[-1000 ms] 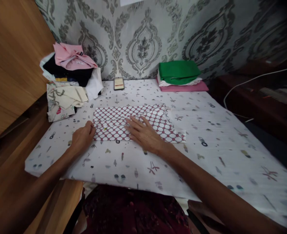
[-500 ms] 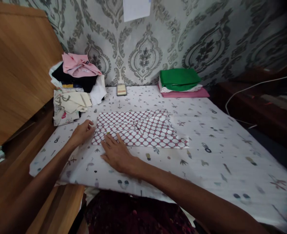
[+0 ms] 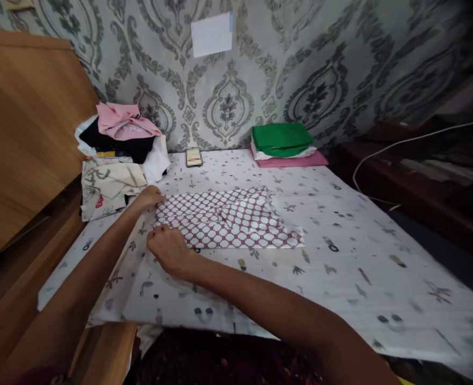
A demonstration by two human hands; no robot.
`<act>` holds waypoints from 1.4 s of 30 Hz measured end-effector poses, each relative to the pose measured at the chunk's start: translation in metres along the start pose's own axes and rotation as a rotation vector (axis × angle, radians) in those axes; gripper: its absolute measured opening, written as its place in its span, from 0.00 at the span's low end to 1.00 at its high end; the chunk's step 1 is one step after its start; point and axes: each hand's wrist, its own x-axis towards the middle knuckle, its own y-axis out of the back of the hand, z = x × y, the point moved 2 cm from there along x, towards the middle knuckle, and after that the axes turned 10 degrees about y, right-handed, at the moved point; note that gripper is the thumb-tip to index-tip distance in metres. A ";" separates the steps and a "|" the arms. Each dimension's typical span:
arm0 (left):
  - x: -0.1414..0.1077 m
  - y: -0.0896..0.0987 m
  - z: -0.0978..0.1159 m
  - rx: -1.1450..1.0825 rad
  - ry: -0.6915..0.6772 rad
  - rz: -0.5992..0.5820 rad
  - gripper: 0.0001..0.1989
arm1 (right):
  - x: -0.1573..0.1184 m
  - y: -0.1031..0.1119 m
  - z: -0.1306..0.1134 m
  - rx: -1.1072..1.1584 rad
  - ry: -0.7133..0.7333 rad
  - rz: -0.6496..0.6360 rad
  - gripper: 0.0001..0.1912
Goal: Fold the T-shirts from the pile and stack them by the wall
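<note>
A folded white garment [image 3: 228,219] with a red-and-dark lattice print lies flat on the cloth-covered table, its narrower end to the left. At its far left corner, my left hand [image 3: 150,198] is closed with the fingertips pinching the edge. My right hand [image 3: 170,250] has its fingers curled round the near left corner, so that corner is partly hidden. Both hands are at the garment's left end, one beyond the other. The garment's right side slants and shows a few creases.
A loose clothes pile [image 3: 118,160] stands at the back left beside a wooden cabinet [image 3: 28,133]. A folded stack with a green cloth [image 3: 282,139] lies at the back right. Between them is a small dark-edged box [image 3: 193,157]. A white cable [image 3: 365,160] hangs at right.
My left hand has moved to the garment's far left corner and closed on it. My right hand, earlier flat on the fabric, has slid left and curled at the near corner. The view has tilted up.
</note>
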 end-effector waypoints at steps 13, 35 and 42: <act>-0.026 0.011 0.084 -0.322 -0.145 -0.342 0.15 | -0.083 0.008 0.058 1.040 -0.622 0.425 0.06; -0.034 -0.084 0.131 -0.291 -0.106 -0.450 0.07 | -0.140 0.022 0.077 1.711 -0.980 0.380 0.14; -0.050 -0.088 0.117 -0.367 -0.231 -0.249 0.11 | -0.142 0.019 0.079 1.726 -0.915 0.365 0.17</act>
